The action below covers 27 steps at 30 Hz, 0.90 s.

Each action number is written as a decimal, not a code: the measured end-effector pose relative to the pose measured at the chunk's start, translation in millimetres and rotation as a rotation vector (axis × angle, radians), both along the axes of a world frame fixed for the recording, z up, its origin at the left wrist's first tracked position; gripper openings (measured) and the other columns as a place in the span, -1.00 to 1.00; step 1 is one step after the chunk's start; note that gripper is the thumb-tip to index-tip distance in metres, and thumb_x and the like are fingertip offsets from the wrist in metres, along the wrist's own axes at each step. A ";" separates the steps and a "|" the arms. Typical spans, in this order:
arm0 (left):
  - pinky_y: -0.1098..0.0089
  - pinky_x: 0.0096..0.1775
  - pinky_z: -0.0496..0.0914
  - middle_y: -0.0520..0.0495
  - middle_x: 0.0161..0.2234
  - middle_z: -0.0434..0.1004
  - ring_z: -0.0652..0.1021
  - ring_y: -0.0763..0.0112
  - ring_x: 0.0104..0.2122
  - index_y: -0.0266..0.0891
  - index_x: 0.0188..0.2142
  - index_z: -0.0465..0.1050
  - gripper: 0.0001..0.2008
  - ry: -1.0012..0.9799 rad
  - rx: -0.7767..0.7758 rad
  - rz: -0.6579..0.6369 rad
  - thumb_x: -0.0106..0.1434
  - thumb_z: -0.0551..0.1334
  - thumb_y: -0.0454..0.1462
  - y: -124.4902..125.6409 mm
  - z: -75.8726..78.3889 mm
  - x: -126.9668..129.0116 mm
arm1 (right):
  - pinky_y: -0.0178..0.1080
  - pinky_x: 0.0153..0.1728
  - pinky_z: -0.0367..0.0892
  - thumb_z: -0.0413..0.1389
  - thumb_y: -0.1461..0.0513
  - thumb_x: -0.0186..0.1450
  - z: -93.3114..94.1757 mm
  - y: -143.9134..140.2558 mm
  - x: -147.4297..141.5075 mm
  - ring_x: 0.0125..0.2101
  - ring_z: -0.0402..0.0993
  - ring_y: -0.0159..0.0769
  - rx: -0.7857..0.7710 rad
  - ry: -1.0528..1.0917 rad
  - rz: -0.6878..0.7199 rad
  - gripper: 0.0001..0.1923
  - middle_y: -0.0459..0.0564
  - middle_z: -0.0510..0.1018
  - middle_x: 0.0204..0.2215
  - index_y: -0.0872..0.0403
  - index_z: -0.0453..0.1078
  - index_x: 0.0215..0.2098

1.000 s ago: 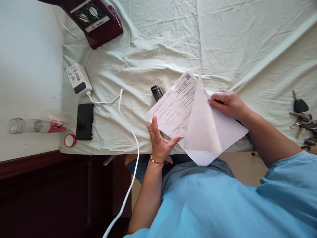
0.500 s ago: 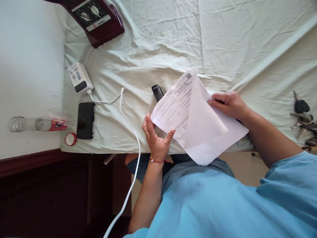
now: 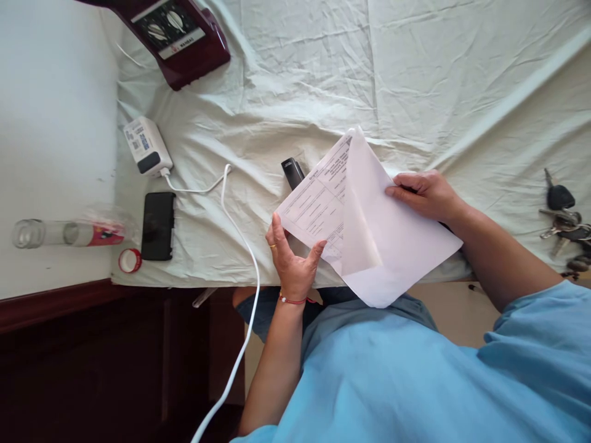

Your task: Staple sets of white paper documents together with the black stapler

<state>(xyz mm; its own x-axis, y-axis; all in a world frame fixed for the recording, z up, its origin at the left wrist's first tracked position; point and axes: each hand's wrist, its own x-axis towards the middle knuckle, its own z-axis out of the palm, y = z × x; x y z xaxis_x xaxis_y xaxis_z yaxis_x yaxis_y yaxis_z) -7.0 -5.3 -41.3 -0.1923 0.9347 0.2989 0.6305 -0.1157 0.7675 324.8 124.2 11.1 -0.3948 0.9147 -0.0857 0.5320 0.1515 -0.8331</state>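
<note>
Printed paper lies slantwise at the cloth's near edge, part of it hanging over. A blank white sheet or flap is folded over its right side and hides part of the print. My right hand pinches the paper's right edge between thumb and fingers. At the paper's left corner is my left hand, thumb and fingers spread apart, fingertips touching or just beside the edge. A small black device sits partly under the paper's upper left edge.
Left of the hands lie a black phone, a white power bank with a white cable, a clear bottle on its side and a red cap. A dark red appliance stands behind; keys lie far right.
The blank fold has swung left and flattened, covering more of the print. Both hands have stayed almost where they were.
</note>
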 end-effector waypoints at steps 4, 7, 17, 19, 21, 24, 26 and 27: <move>-0.07 0.42 0.42 -0.41 0.48 0.22 0.39 -0.15 0.49 -0.02 0.68 -0.10 0.18 -0.017 -0.013 0.016 0.34 0.49 0.23 0.3 1.3 0.7 | -0.14 -0.37 0.10 0.19 -0.11 0.46 -1.1 0.4 0.4 -0.44 0.17 -0.30 0.003 0.016 0.004 -0.47 -0.11 0.25 -0.53 -0.01 0.18 -0.49; -0.06 0.41 0.43 -0.36 0.44 0.28 0.39 -0.10 0.48 -0.02 0.61 0.11 0.02 0.008 0.015 0.011 0.37 0.49 0.19 0.1 0.9 -0.1 | -0.12 -0.37 0.10 0.20 -0.09 0.47 0.0 0.3 0.8 -0.47 0.13 -0.31 0.007 0.000 -0.008 -0.49 -0.12 0.20 -0.56 -0.02 0.20 -0.49; -0.03 0.32 0.50 -0.30 0.28 0.38 0.53 0.03 0.31 -0.14 0.20 0.49 -0.52 -0.044 0.032 0.043 0.47 0.43 0.05 -0.2 0.4 -2.0 | -0.12 -0.38 0.09 0.21 -0.09 0.47 0.1 0.3 0.6 -0.48 0.14 -0.31 0.014 0.010 0.000 -0.47 -0.11 0.23 -0.56 -0.02 0.18 -0.50; -0.03 0.31 0.49 -0.26 0.26 0.38 0.53 0.06 0.29 -0.15 0.10 0.54 -0.63 0.011 0.043 0.050 0.51 0.39 0.03 -0.3 2.4 -2.0 | -0.12 -0.37 0.11 0.22 -0.11 0.46 0.1 0.6 0.4 -0.47 0.18 -0.30 0.017 0.012 -0.004 -0.47 -0.10 0.27 -0.55 -0.02 0.21 -0.49; 0.05 0.24 0.50 -0.22 0.20 0.38 0.53 0.12 0.22 -0.16 0.00 0.61 -0.72 0.076 0.093 0.049 0.52 0.38 -0.02 -1.1 6.3 -1.6 | -0.12 -0.37 0.10 0.22 -0.10 0.46 0.9 0.8 0.0 -0.48 0.16 -0.31 0.025 0.012 -0.003 -0.47 -0.11 0.25 -0.56 -0.02 0.21 -0.50; 0.22 -0.01 0.48 -0.12 -0.02 0.38 0.49 0.25 -0.05 -0.18 -0.20 0.66 -0.77 0.183 0.175 0.022 0.48 0.42 -0.08 -4.5 14.5 0.9 | -0.12 -0.38 0.09 0.22 -0.03 0.46 3.0 0.8 -0.5 -0.50 0.12 -0.32 0.036 0.008 0.003 -0.49 -0.13 0.19 -0.59 -0.02 0.18 -0.52; 0.25 -0.11 0.42 -0.08 -0.16 0.35 0.44 0.27 -0.17 -0.19 -0.30 0.65 -0.74 0.267 0.195 -0.004 0.45 0.43 -0.08 -7.6 19.1 4.3 | -0.12 -0.38 0.09 0.21 0.00 0.46 4.4 0.3 -0.8 -0.50 0.12 -0.32 0.028 0.002 0.000 -0.51 -0.13 0.20 -0.59 -0.02 0.18 -0.52; 0.24 -0.13 0.40 -0.07 -0.21 0.35 0.43 0.26 -0.19 -0.19 -0.34 0.64 -0.73 0.310 0.201 -0.019 0.43 0.42 -0.09 -9.2 20.7 6.5 | -0.12 -0.38 0.09 0.21 0.00 0.46 5.0 -0.2 -0.9 -0.50 0.12 -0.32 0.020 -0.004 -0.002 -0.51 -0.13 0.20 -0.59 -0.02 0.18 -0.52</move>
